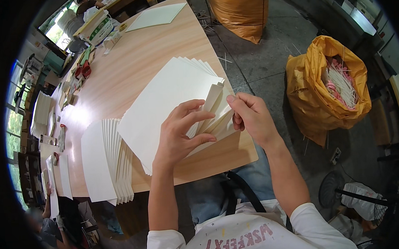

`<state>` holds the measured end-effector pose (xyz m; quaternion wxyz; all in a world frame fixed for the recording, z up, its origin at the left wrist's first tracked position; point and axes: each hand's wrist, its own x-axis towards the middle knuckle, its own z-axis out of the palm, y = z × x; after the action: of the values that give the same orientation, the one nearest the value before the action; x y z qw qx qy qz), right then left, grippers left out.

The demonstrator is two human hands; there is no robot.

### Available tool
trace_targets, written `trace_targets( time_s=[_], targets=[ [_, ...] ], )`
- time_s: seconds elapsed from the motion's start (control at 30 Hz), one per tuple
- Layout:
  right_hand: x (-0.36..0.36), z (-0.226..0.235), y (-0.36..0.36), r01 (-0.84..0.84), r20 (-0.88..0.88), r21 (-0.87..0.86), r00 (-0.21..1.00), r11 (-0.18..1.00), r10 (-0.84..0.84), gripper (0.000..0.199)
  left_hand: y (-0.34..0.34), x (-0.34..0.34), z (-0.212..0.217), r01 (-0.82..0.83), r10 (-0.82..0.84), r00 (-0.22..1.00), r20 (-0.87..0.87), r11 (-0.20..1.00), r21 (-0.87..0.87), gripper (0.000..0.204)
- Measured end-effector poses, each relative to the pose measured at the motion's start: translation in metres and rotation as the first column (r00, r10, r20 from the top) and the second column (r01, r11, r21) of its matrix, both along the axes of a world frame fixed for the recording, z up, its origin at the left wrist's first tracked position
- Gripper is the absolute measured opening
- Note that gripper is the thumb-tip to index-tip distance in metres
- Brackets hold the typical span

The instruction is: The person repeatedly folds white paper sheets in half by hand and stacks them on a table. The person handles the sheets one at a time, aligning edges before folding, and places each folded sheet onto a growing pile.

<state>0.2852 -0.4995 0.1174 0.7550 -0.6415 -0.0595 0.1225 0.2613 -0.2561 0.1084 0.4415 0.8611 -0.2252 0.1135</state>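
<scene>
In front of me a folded white card piece (212, 97) stands up from a fanned stack of white sheets (162, 95). My left hand (180, 132) is over the near part of the stack, its thumb and fingers spread apart beside the folds of the card. It seems to touch the card lightly, without a grip. My right hand (251, 117) is closed in a pinch at the card's right edge, close to the table's right side. Its curled fingers partly hide that edge.
A second fanned stack of white card (96, 162) lies on the wooden table (188, 171) at left. Red-handled scissors (86, 69) and small items line the far left. Yellow sacks (304, 84) stand on the floor at right, one holding strips. Another person (57, 233) sits lower left.
</scene>
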Motion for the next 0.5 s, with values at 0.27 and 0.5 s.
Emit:
trace_targets(
  time_s=[0.27, 0.5],
  targets=[
    [-0.008, -0.009, 0.013, 0.272, 0.510, -0.414, 0.860, 0.868, -0.027, 0.055, -0.006, -0.004, 0.007, -0.053, 0.055, 0.998, -0.008, 0.991, 0.126, 0.049],
    [-0.007, -0.006, 0.002, 0.046, 0.096, 0.055, 0.994, 0.997, -0.052, 0.058, -0.003, -0.005, 0.014, -0.018, 0.018, 1.000, -0.002, 0.985, 0.171, 0.052]
  ],
)
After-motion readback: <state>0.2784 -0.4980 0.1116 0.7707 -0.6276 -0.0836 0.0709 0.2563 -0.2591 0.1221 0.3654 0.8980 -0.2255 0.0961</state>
